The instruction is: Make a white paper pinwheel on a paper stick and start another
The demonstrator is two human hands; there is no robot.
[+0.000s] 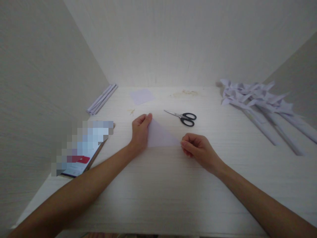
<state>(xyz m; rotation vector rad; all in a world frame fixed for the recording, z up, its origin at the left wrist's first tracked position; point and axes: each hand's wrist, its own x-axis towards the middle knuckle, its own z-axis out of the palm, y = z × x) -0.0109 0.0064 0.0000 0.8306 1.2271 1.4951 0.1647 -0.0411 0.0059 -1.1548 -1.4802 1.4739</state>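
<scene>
A sheet of pale paper [159, 135], showing as a triangle, is stretched between my two hands above the white table. My left hand [141, 132] pinches its upper left corner, thumb on top, with the fingers along the left edge. At the right tip, my right hand [195, 145] grips the paper between thumb and curled fingers. Scissors [183, 117] with black handles lie just beyond the paper, their blades pointing left. Whether the triangle is one layer or folded double I cannot tell.
Behind my hands lies a flat paper square [142, 96]. Rolled paper sticks [102, 99] rest at the back left, above a phone [91, 148]. Several paper pinwheels [257, 96] on rolled sticks lie at the right. Small thin yellowish bits [189, 92] are scattered near the back wall.
</scene>
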